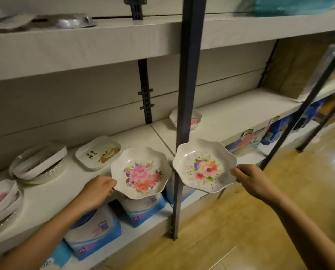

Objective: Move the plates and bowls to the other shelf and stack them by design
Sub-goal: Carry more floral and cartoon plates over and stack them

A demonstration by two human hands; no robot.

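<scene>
Two scalloped white plates are held in the air in front of the middle shelf (240, 114), one on each side of the dark upright post (184, 114). The left hand (96, 190) pinches the left rim of the pink peony plate (141, 173), fingers closed on its edge. The right hand (250, 179) grips the right rim of the mixed bouquet plate (204, 165) the same way. The two plates sit just beside each other, apart, both tilted towards the camera.

Farther back on the right section of the shelf, one floral bowl (196, 118) rests partly hidden behind the post. On the left section lie one square dish with brown print (97, 152), one round white dish (38, 162), and a floral plate stack (1, 201) at the far left edge; its count is unclear.

Below, on the lower shelf, stand at least three blue and white packages (96, 232).
</scene>
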